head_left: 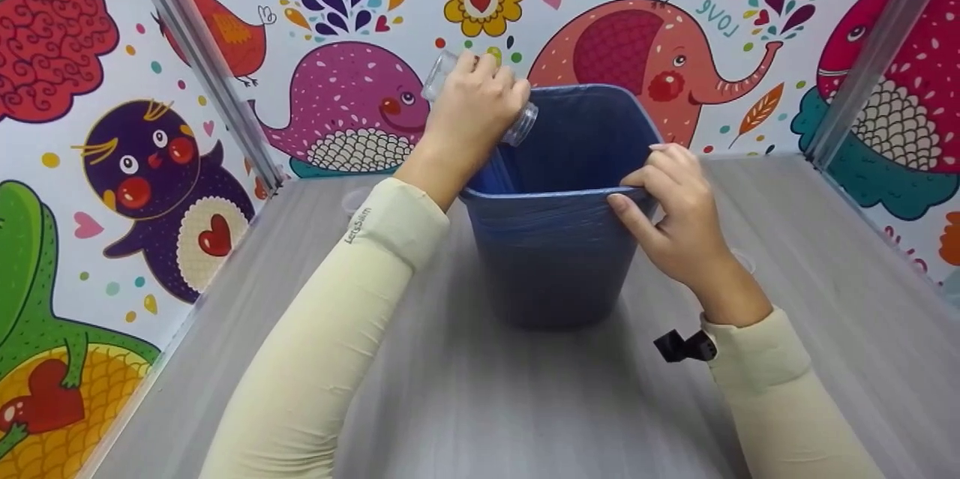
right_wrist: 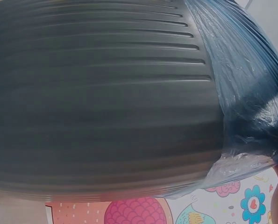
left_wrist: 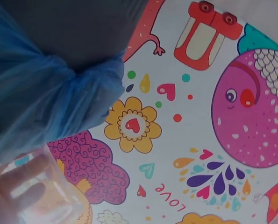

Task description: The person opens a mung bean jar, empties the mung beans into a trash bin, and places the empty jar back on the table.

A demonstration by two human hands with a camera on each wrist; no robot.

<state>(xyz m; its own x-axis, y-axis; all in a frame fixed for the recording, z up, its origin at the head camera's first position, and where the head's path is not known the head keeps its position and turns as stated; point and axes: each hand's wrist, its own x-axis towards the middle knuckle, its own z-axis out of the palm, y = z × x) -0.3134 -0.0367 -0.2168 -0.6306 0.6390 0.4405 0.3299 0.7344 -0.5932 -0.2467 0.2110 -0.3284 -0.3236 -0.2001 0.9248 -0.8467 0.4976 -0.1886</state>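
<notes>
A dark grey trash bin (head_left: 555, 276) stands upright on the table, lined with a blue plastic bag (head_left: 536, 213) folded over its rim. At its left rim my left hand (head_left: 476, 100) grips a clear plastic jar (head_left: 525, 124), tilted with its threaded mouth down toward the bin's opening. The left wrist view shows fingers (left_wrist: 24, 186) around the see-through jar, beside the bunched bag. My right hand (head_left: 679, 213) pinches the bag-covered rim at the bin's near right corner, thumb outside. In the right wrist view the ribbed bin wall (right_wrist: 101, 102) fills most of the picture.
Behind the bin rises a wall (head_left: 480, 52) with cartoon animals, framed by metal posts (head_left: 206, 63). A clear round piece (head_left: 354, 200) lies on the table (head_left: 570, 404) left of the bin, another (head_left: 744, 260) behind my right wrist. A black clip (head_left: 684, 346) sits at my right cuff.
</notes>
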